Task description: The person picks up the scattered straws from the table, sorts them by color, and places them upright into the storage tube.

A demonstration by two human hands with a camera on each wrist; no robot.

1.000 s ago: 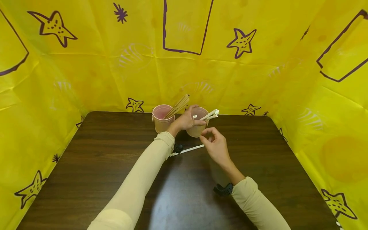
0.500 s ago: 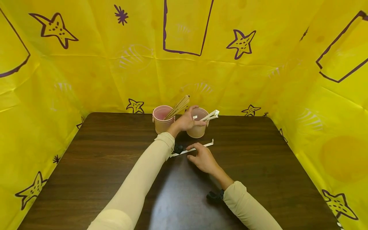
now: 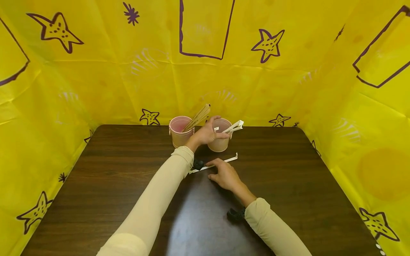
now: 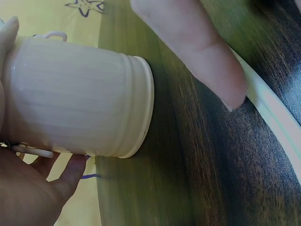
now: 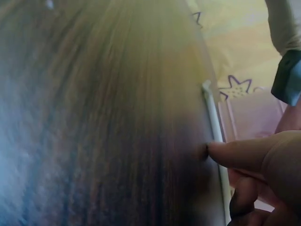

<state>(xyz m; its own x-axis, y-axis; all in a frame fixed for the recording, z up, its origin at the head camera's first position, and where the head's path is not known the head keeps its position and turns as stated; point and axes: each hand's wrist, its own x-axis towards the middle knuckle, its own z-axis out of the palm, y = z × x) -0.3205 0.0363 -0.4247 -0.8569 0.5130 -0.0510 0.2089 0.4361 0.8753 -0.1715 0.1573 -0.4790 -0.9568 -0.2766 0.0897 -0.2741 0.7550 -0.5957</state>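
Note:
My left hand (image 3: 206, 135) grips the right-hand pale pink bucket (image 3: 219, 145); in the left wrist view its fingers reach round the bucket's wall (image 4: 80, 94). White paper-wrapped straws (image 3: 236, 127) lean out of that bucket. A single wrapped straw (image 3: 231, 159), bent up at its right end, lies on the table in front, its left end partly behind my left wrist. My right hand (image 3: 226, 175) is over its middle, with one fingertip at the straw and a gap between thumb and forefinger. The right wrist view shows a digit crossing the straw (image 5: 211, 113).
Another pale pink bucket (image 3: 181, 138) stands to the left, with a bundle of thin, printed paper-wrapped sticks (image 3: 198, 117) leaning in it. Both stand near the back edge of the dark wooden table (image 3: 128, 170). Yellow cloth (image 3: 144, 81) with drawn starfish surrounds the table.
My right hand has come down and to the left, from beside the right-hand bucket to the middle of the lying straw. The left hand has kept its place on the bucket.

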